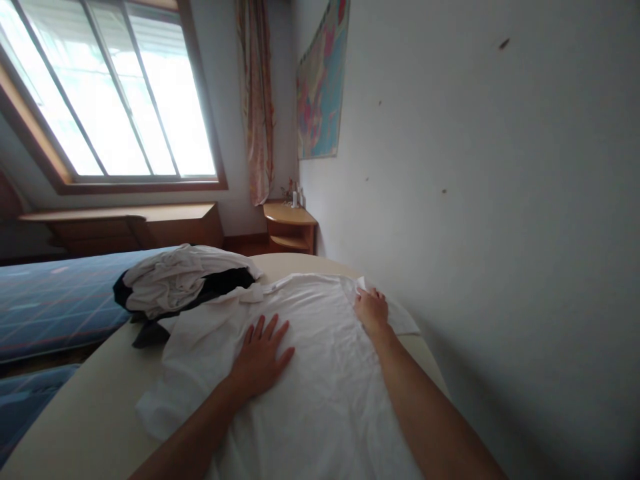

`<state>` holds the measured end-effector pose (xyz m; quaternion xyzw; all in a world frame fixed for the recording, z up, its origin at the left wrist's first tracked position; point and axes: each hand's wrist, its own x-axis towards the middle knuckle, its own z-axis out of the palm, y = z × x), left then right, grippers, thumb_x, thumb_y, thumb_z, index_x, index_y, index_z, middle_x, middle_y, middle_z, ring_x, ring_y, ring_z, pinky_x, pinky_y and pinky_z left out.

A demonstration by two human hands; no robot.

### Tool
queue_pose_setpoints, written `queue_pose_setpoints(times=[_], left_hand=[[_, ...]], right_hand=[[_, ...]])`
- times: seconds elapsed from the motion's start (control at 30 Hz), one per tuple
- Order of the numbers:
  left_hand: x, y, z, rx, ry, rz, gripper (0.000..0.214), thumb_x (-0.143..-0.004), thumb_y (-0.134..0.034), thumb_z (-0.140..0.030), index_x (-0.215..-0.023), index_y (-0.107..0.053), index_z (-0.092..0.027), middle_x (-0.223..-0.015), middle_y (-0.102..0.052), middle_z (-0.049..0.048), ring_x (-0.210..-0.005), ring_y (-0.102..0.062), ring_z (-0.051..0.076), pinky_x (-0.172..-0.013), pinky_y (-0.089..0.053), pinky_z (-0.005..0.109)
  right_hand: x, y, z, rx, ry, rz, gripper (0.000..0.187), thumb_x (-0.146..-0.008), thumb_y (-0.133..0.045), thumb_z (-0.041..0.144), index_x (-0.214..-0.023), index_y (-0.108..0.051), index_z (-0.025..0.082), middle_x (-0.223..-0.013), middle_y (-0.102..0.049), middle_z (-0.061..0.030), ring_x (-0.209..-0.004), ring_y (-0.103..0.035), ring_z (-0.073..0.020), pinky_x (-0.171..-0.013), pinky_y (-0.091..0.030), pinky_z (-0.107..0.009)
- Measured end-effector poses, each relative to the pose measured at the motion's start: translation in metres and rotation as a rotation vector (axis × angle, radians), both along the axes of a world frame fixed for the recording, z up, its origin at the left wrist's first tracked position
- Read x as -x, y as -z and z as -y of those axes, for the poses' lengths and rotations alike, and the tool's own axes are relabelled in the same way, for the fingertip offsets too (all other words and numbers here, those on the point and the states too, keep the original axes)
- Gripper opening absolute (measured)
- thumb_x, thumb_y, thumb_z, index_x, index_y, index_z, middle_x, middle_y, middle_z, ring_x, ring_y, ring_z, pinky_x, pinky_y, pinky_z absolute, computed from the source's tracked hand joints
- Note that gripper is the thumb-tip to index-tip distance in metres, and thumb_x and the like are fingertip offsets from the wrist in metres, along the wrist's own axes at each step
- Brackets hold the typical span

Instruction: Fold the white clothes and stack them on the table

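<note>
A white T-shirt (pixel 320 373) lies spread out on a cream table (pixel 90 413) in front of me. My left hand (pixel 260 357) rests flat on the shirt's middle, fingers stretched and apart. My right hand (pixel 371 309) reaches to the shirt's far right corner, near the sleeve, with its fingers curled onto a fold of the white cloth. A heap of crumpled white and black clothes (pixel 183 280) sits at the table's far left, touching the shirt's far edge.
A white wall (pixel 500 200) runs close along the table's right side. A bed with a blue checked cover (pixel 50 300) lies to the left. Beyond are a wooden corner stand (pixel 290 227), a low wooden unit under the window (pixel 110 100), a curtain and a wall map.
</note>
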<state>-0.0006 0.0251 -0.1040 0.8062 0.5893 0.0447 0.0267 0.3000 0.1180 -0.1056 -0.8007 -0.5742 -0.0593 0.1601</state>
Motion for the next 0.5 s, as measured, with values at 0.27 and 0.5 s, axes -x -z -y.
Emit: queue_pose_setpoints(times=[0.27, 0.5], left_hand=[[0.001, 0.005, -0.002, -0.011, -0.001, 0.001, 0.062, -0.097, -0.037, -0.056, -0.154, -0.035, -0.03, -0.164, -0.024, 0.0043, -0.151, -0.014, 0.034, -0.12, -0.018, 0.054], [0.001, 0.003, -0.001, -0.01, 0.013, 0.02, 0.062, -0.097, -0.037, -0.056, -0.154, -0.035, -0.03, -0.164, -0.024, 0.0049, -0.151, -0.014, 0.035, -0.12, -0.018, 0.054]], right_hand=[[0.002, -0.007, 0.004, 0.006, -0.026, 0.005, 0.035, -0.095, -0.043, 0.017, -0.121, -0.066, 0.014, -0.131, -0.062, -0.0147, -0.12, -0.054, -0.0246, -0.098, -0.041, -0.031], [0.022, -0.025, 0.003, -0.062, -0.298, -0.078, 0.037, -0.096, -0.042, 0.019, -0.127, -0.063, 0.023, -0.129, -0.066, -0.0048, -0.114, -0.06, -0.0187, -0.097, -0.042, -0.025]])
